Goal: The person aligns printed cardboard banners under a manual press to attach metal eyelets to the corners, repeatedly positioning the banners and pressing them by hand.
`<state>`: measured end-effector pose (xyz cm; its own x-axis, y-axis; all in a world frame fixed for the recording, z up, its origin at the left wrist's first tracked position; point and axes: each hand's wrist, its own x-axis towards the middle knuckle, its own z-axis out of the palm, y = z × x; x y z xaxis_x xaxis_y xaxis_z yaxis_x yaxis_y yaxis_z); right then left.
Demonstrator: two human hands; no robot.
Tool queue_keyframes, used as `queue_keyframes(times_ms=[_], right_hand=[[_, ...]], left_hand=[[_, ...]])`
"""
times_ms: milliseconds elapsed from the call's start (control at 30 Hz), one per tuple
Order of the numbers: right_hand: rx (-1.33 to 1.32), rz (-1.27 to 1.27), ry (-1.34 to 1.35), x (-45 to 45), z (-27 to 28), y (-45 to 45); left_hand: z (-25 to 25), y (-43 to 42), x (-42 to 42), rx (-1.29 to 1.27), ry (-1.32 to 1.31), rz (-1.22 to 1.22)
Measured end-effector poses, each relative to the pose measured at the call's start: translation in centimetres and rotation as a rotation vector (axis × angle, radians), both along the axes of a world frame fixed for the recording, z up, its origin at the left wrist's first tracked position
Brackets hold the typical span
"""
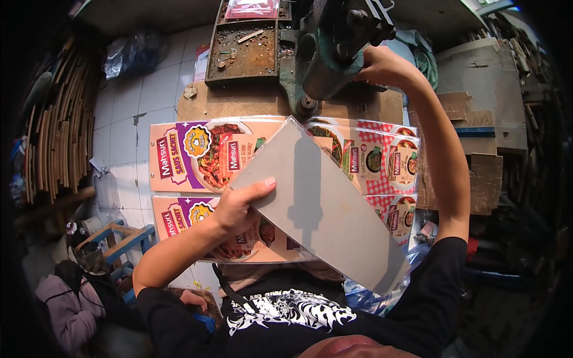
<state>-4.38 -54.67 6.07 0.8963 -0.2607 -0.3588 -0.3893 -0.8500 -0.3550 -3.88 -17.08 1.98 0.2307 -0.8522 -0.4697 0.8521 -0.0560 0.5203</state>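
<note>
My left hand (239, 206) grips the left edge of a plain grey board (328, 209), thumb on top and fingers underneath. The board lies slantwise, one corner close to the foot of a dark green machine (328, 65). Printed sheets with food pictures (203, 158) are spread beneath it on both sides. Up at the right side of the machine is my right hand (382, 64), its fingers curled against the machine; what they hold is hidden behind it.
A rusty metal tray (245, 51) with small bits sits left of the machine. Stacked cardboard (59, 119) stands at the far left, with a blue frame (122, 241) below. More boards (483, 95) lean at the right. A plastic bag (134, 53) lies on the floor.
</note>
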Motion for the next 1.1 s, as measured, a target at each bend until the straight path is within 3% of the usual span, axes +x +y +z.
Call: queue_keyframes(times_ms=[300, 367, 433, 600, 700, 800, 867, 1100], right_hand=[[0.002, -0.018, 0.068, 0.6, 0.6, 0.6], [-0.047, 0.023, 0.08, 1.0, 0.3, 0.5], [-0.104, 0.208, -0.087, 1.0, -1.1, -0.3], [-0.094, 0.344, -0.097, 1.2, -2.1, -1.8], [-0.15, 0.328, 0.015, 0.9, -1.6, -1.1], [-0.082, 0.239, -0.198, 0.0, -1.7, -1.0], [0.042, 0.036, -0.391, -0.5, -1.0, -0.5], [0.138, -0.081, -0.584, -1.7, -1.8, 0.3]], left_hand=[[-0.4, 0.1, -0.1, -0.002, 0.014, -0.009], [-0.1, 0.2, -0.2, -0.002, 0.02, -0.013], [0.0, -0.2, 0.3, -0.02, 0.004, -0.018], [-0.7, 0.2, -0.1, -0.026, -0.025, 0.003], [-0.6, 0.1, -0.2, -0.009, -0.016, 0.003], [-0.8, 0.3, -0.1, -0.031, -0.011, -0.017], [-0.8, 0.3, -0.1, -0.02, -0.015, -0.017], [-0.7, 0.2, -0.1, -0.006, -0.034, -0.055]])
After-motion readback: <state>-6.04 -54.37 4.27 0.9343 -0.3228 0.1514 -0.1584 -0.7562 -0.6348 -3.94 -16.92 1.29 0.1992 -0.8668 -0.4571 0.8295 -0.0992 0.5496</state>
